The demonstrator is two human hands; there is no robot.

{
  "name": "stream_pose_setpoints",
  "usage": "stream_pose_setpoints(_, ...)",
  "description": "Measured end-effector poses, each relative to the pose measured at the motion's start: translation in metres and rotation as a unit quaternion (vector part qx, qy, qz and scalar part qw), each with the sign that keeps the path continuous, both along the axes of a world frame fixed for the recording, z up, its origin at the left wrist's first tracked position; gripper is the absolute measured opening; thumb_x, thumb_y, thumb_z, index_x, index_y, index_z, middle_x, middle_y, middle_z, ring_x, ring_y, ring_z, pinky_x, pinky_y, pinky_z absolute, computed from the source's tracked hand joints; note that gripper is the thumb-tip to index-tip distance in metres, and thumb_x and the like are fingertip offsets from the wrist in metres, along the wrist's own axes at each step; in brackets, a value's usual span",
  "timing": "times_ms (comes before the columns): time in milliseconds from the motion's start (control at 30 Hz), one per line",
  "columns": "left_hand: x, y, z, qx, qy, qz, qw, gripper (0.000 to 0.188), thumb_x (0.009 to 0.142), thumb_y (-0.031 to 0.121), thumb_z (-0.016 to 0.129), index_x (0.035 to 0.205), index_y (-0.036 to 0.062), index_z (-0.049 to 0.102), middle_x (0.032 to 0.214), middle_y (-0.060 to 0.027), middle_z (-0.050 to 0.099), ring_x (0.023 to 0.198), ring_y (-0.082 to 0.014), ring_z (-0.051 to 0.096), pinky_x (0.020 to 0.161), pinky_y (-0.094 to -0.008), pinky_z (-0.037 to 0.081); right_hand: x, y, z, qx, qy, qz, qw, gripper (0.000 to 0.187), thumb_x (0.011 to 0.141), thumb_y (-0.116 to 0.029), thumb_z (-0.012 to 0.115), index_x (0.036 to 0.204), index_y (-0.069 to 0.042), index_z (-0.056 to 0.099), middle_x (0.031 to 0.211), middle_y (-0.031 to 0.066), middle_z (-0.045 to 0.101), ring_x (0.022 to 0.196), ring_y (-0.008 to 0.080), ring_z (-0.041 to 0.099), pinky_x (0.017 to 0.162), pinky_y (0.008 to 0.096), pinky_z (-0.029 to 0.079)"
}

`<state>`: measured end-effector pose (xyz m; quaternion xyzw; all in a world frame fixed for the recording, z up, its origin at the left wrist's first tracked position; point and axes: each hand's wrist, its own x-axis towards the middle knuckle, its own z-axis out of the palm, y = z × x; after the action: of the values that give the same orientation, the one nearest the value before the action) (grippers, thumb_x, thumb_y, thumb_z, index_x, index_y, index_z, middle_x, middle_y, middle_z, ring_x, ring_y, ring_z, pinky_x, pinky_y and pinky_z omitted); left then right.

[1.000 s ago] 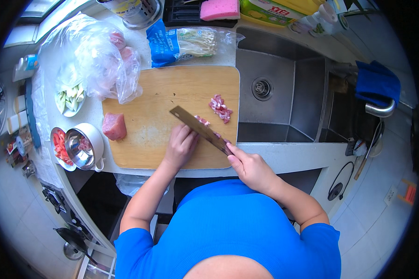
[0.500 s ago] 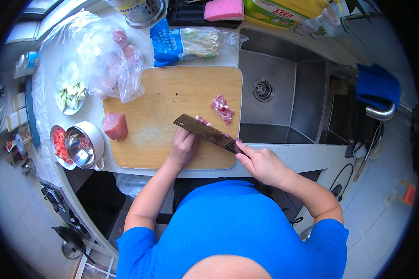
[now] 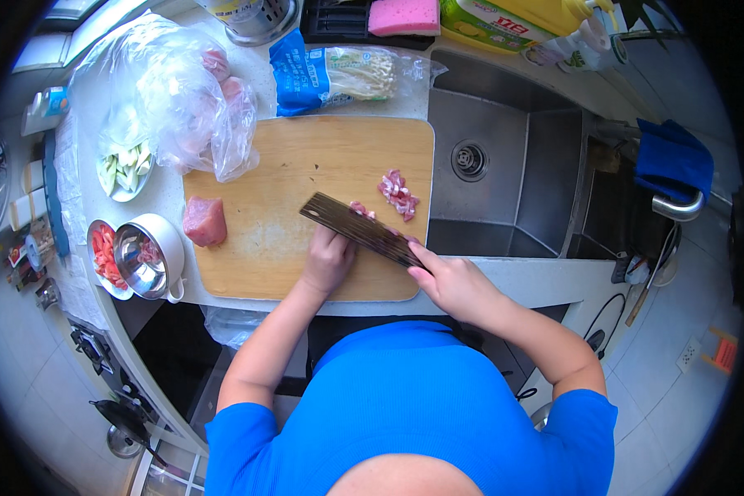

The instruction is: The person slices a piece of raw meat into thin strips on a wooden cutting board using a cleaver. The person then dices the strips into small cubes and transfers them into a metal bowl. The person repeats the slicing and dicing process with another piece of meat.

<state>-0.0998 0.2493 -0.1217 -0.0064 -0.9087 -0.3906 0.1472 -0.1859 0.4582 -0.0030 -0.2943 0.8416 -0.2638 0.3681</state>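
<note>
We see a pale counter (image 3: pixel 504 278) bending across the fisheye view, with a steel sink (image 3: pixel 492 124) let into it on the right and a blue cloth (image 3: pixel 674 157) draped over the faucet (image 3: pixel 678 208) beyond. Along the back lie a blue-and-clear packet (image 3: pixel 360 73) of thin white mushrooms, a pink sponge (image 3: pixel 403 16) and a yellow bottle (image 3: pixel 512 25). To the left, we find a bulky clear bag (image 3: pixel 169 99) overlapping the corner of a wooden cutting board (image 3: pixel 306 149), a plate of pale green slices (image 3: pixel 126 169), and a steel-lined white cup (image 3: pixel 164 248) beside a dish of red pieces (image 3: pixel 105 260). On the board, a smooth pink block of meat (image 3: pixel 204 221) sits near the left edge, while a small heap of pink, white-streaked cut meat (image 3: pixel 398 196) lies at the right. More bits (image 3: pixel 360 210) show along the far side of a dark, broad cleaver (image 3: pixel 360 230) slanting across the board. The right hand (image 3: pixel 459 288) grips its handle end; the left hand (image 3: pixel 329 260) is curled close against the blade, and we cannot tell whether it holds anything.
</note>
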Motion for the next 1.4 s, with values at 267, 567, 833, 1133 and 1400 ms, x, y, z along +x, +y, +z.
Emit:
stream_pose_setpoints(267,-0.005,0.001,-0.006,0.021,0.005,-0.034,0.999,0.039,0.07,-0.005,0.067,0.109,-0.0007,0.066,0.113,-0.0166,0.065,0.109,-0.0356,0.06,0.092,-0.0448,0.05,-0.01,-0.065,-0.031,-0.035,0.001,0.009,0.999,0.044,0.096,-0.03,0.054,0.129,-0.001,0.054,0.084,0.0283,0.065,0.07,0.0444,0.065,0.066,0.0485,0.054)
stream_pose_setpoints(567,-0.004,0.002,-0.011,-0.003,0.022,-0.03,0.999,0.042,0.074,-0.003,0.066,0.115,-0.0038,0.063,0.121,-0.0215,0.061,0.115,-0.0402,0.057,0.097,-0.0455,0.048,-0.004,-0.054,-0.019,-0.009,-0.032,-0.021,0.999,0.044,0.097,-0.029,0.051,0.13,0.001,0.052,0.092,0.0293,0.066,0.082,0.0432,0.066,0.074,0.0465,0.055)
stream_pose_setpoints(833,-0.011,-0.006,0.015,-0.011,-0.012,-0.061,0.998,0.028,0.074,-0.006,0.068,0.102,-0.0027,0.064,0.108,-0.0168,0.061,0.098,-0.0331,0.06,0.083,-0.0403,0.051,-0.007,-0.021,-0.028,-0.076,-0.11,-0.158,0.978,0.046,0.101,-0.035,0.044,0.123,0.003,0.057,0.092,0.025,0.068,0.085,0.042,0.067,0.074,0.0436,0.054)
stream_pose_setpoints(1133,-0.04,-0.015,0.031,-0.052,-0.005,-0.13,0.99,0.033,0.07,-0.007,0.067,0.103,-0.0026,0.063,0.103,-0.0151,0.062,0.097,-0.0331,0.061,0.084,-0.0415,0.052,-0.015,0.004,0.019,-0.107,-0.19,-0.246,0.945,0.05,0.104,-0.037,0.037,0.132,0.001,0.053,0.069,0.0085,0.055,0.065,0.0163,0.054,0.06,0.0293,0.044)
stream_pose_setpoints(1400,-0.012,-0.01,0.021,-0.006,0.045,-0.041,0.998,0.03,0.072,-0.008,0.065,0.101,-0.0017,0.065,0.107,-0.0156,0.063,0.1,-0.0342,0.061,0.085,-0.0422,0.052,0.004,0.012,0.018,-0.066,-0.121,-0.165,0.977,0.046,0.101,-0.033,0.046,0.127,0.005,0.055,0.089,0.0275,0.067,0.082,0.038,0.069,0.074,0.0403,0.054)
